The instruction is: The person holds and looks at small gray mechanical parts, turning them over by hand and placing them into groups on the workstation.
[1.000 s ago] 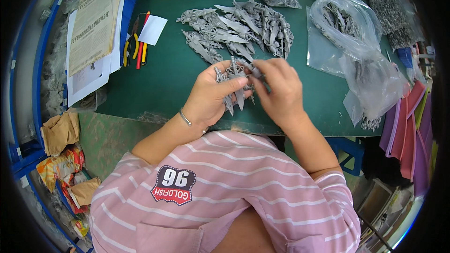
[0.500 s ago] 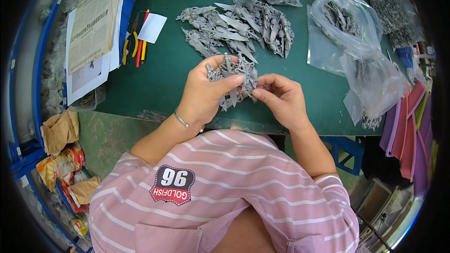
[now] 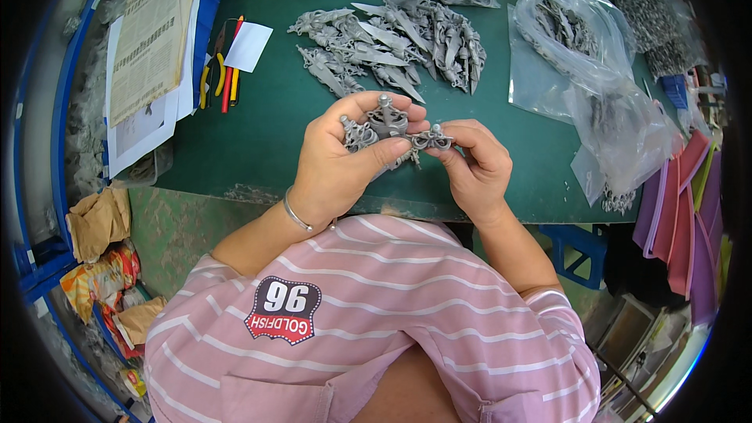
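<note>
Green table (image 3: 235, 141), grey pieces (image 3: 387, 117) in both hands (image 3: 337, 158)

I see the left hand (image 3: 333, 158) cradling ornate grey pieces (image 3: 387, 118) above the green surface (image 3: 235, 149), the right hand (image 3: 482, 168) pinching a looped piece (image 3: 432, 138), a heap (image 3: 384, 35) beyond.

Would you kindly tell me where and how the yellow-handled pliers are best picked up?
Probably by the yellow handles, coming from the person's near side: they lie uncovered and spread toward the person, while a red stick lies close along their right, leaving little room there.
</note>
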The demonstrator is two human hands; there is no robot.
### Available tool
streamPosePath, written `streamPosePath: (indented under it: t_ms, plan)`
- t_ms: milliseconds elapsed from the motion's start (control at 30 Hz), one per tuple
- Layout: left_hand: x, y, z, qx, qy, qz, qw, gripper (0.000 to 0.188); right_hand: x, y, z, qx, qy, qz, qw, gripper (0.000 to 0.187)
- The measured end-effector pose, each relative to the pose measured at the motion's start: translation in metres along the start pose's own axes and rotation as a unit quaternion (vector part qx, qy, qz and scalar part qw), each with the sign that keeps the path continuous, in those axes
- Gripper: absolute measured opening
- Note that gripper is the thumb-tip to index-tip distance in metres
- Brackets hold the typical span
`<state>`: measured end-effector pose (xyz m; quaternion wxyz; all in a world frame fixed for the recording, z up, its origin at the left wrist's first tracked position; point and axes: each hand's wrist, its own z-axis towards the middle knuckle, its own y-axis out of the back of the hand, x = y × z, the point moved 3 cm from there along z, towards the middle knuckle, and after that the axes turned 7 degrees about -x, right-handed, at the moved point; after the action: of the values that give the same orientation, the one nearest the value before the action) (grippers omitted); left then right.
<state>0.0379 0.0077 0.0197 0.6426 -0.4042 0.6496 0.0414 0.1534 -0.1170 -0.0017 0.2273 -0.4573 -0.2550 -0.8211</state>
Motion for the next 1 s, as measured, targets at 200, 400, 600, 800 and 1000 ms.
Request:
streamPosePath:
  t_ms: [200, 400, 600, 800, 1000]
  plan:
    - [0.005, 0.003, 0.003, -0.045, 0.023, -0.010, 0.999, 0.031, -0.009, -0.002, -0.007, 0.010, -0.259, 0.245, 0.934, 0.017]
    - [0.011, 0.006, 0.007, -0.066, 0.066, -0.057, 0.994, 0.031, -0.007, 0.000, -0.001, 0.060, -0.444, 0.362, 0.817, 0.027]
    - [0.020, 0.008, 0.011, -0.064, 0.111, -0.125, 0.984, 0.027, -0.009, 0.003, -0.004, 0.041, -0.315, 0.237, 0.918, 0.024]
    - [0.031, 0.018, 0.015, -0.055, 0.161, -0.203, 0.964, 0.031, 0.022, -0.004, 0.018, 0.058, 0.078, -0.038, 0.995, 0.015]
    - [0.022, 0.038, 0.019, -0.121, 0.125, -0.204, 0.964, 0.026, -0.007, -0.005, 0.009, 0.160, -0.111, -0.224, 0.955, 0.026]
